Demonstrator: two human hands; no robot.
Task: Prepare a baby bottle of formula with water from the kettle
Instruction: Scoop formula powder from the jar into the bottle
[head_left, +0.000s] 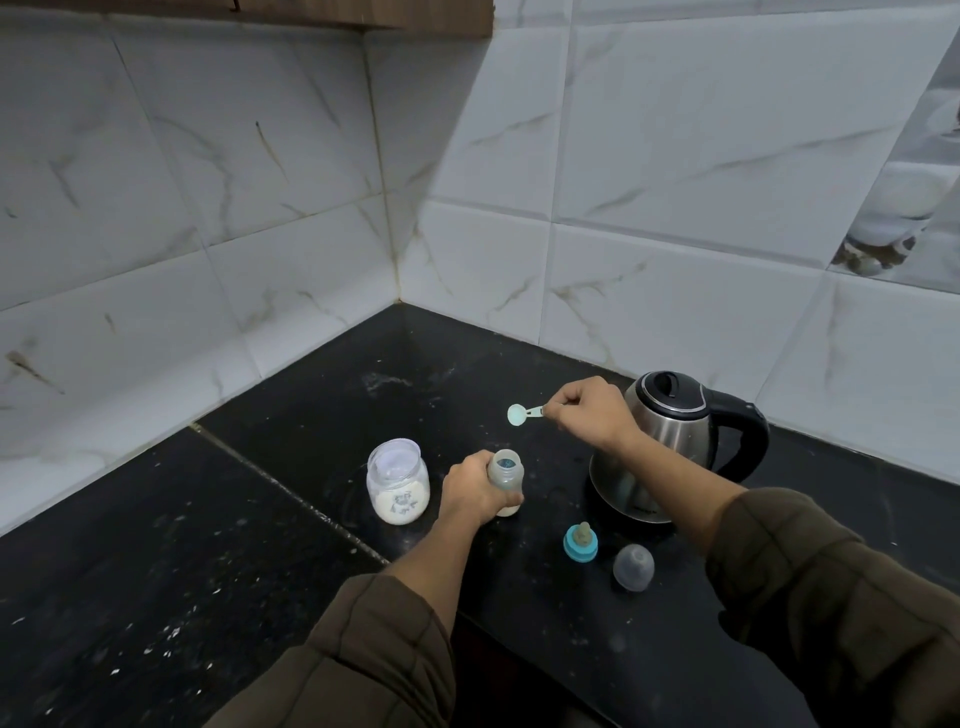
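An open baby bottle (505, 470) stands upright on the black counter (260, 519), with whitish contents at its base. My left hand (472, 493) is wrapped around its body. My right hand (589, 413) pinches the handle of a small pale scoop (519, 414), held in the air above and slightly behind the bottle's mouth. An open glass jar of white formula powder (397, 480) sits just left of the bottle. The steel kettle (670, 447) with black lid and handle stands to the right, behind my right forearm.
The blue teat ring with nipple (581, 541) and the clear bottle cap (632, 566) lie on the counter in front of the kettle. Tiled walls meet in a corner behind. Powder specks are scattered over the counter.
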